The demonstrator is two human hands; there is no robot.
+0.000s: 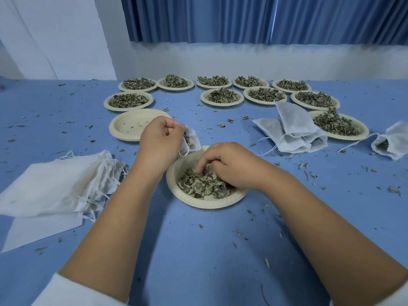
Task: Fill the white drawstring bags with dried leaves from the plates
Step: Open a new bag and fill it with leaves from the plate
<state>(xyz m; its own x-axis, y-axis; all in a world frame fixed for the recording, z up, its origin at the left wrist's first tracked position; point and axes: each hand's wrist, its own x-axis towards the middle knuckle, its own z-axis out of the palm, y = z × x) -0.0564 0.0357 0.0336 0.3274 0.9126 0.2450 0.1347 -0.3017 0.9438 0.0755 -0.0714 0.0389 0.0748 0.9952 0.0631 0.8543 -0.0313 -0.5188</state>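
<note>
A cream paper plate (192, 200) with a heap of dried leaves (198, 186) sits in front of me on the blue table. My right hand (229, 165) reaches into the heap, its fingers curled round some leaves. Just above the plate's far rim my left hand (160, 140) pinches the mouth of a small white drawstring bag (192, 140), which holds some leaves. A stack of flat white bags (57, 186) lies to the left. Filled bags (293, 129) lie to the right.
A stack of bare plates (130, 127) lies behind my left hand. Several plates heaped with leaves (221, 97) stand in rows at the back, one more plate of leaves (337, 124) at the right. Another bag (390, 143) lies at the far right. Leaf crumbs litter the blue table (198, 250).
</note>
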